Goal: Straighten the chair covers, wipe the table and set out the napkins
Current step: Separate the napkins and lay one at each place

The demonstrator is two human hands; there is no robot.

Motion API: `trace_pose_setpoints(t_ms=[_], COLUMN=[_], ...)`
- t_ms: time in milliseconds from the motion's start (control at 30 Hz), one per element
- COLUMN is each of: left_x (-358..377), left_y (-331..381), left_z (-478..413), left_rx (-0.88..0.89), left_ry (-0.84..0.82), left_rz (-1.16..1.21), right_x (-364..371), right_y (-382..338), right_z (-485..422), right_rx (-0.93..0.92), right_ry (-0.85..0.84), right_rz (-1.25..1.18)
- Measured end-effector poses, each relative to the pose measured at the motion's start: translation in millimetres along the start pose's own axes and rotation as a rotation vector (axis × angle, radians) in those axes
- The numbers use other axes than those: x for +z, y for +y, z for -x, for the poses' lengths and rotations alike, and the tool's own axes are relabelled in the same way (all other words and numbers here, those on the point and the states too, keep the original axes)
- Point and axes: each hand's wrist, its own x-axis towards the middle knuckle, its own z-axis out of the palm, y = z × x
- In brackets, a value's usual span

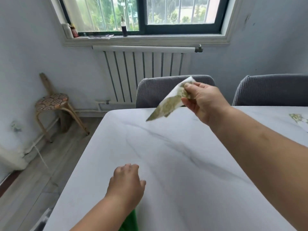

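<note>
Surface [166,164]: white, grey-veined marble look, below a barred window [141,14]; radiator [143,75] beyond its far edge.
Chairs: two, grey covers [160,90], [270,90], at far edge.
Stool [53,104]: one, left of surface.
Napkins: two; one [166,104] pinched in right hand [205,102] above surface, one [300,120] lying at its right edge.
Left hand [128,184]: loosely curled, holding nothing, over near edge.
Green cloth [130,222]: under left forearm.
Writing: none legible.

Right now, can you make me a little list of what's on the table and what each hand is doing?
right hand: pinching a folded napkin in the air above the table
left hand: hovering low over the table, holding nothing visible
table: white with grey veins
second napkin: lying flat at the table's right edge
green cloth: under the left forearm
chairs: two grey-covered chair backs behind the table
</note>
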Motion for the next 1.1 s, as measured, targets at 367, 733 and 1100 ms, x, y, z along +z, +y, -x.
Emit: trace_pose_setpoints(t_ms=[367, 733, 1100], left_x=[-6.0, 0.1, 2.4], left_y=[18.9, 18.1, 18.5], left_z=[-33.3, -33.4, -37.7], left_rx=[-0.033, -0.06, -0.071], left_ry=[-0.201, -0.213, -0.205], left_rz=[-0.45, -0.405, -0.4], right_x=[-67.1, -107.3, -122.6], right_y=[78.1, 120.5, 119.0], right_z=[-59.9, -78.0, -80.4], right_rx=[0.149, 0.143, 0.131], right_ry=[0.319, 0.457, 0.455], right_rz=[0.326, 0.536, 0.761])
